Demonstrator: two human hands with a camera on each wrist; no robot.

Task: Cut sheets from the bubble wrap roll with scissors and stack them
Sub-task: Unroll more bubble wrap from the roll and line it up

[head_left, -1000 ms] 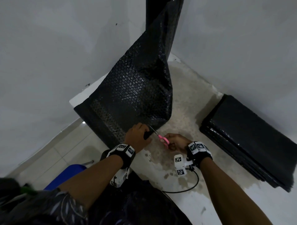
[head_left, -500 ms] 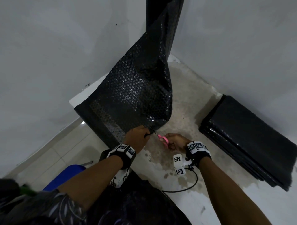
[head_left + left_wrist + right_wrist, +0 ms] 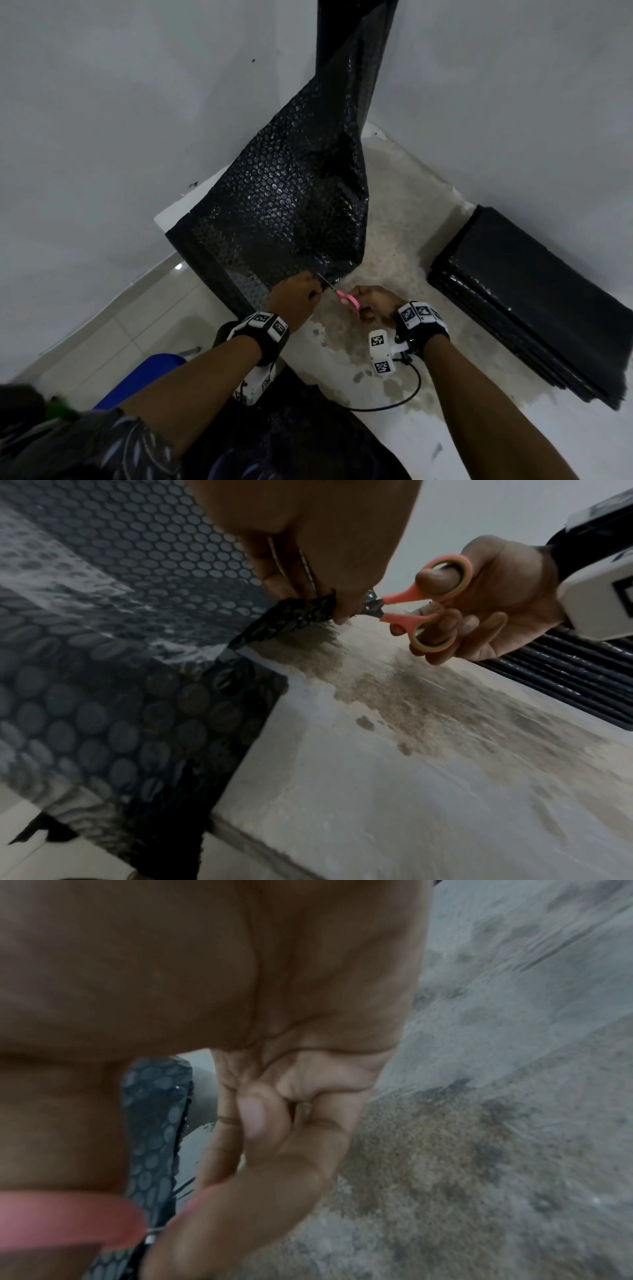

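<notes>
Black bubble wrap (image 3: 291,205) hangs from an upright roll (image 3: 352,41) in the corner and drapes onto a stained ledge (image 3: 404,212). My left hand (image 3: 294,294) pinches its lower edge (image 3: 301,612). My right hand (image 3: 373,303) grips pink-handled scissors (image 3: 347,300), thumb and fingers through the loops (image 3: 431,604). The blades meet the wrap edge right beside the left fingers. A stack of cut black sheets (image 3: 534,301) lies to the right on the ledge. In the right wrist view the pink handle (image 3: 68,1218) and some wrap (image 3: 154,1123) show behind my palm.
Grey walls close in on the left and right of the corner. The ledge drops at its left edge to a pale tiled floor (image 3: 113,325). A blue object (image 3: 150,373) sits low under my left forearm. A black cable (image 3: 404,394) loops from my right wrist camera.
Both hands have crept slightly up and away from me along the wrap's lower edge, the scissors staying at the cut. The hanging sheet has shifted a little.
</notes>
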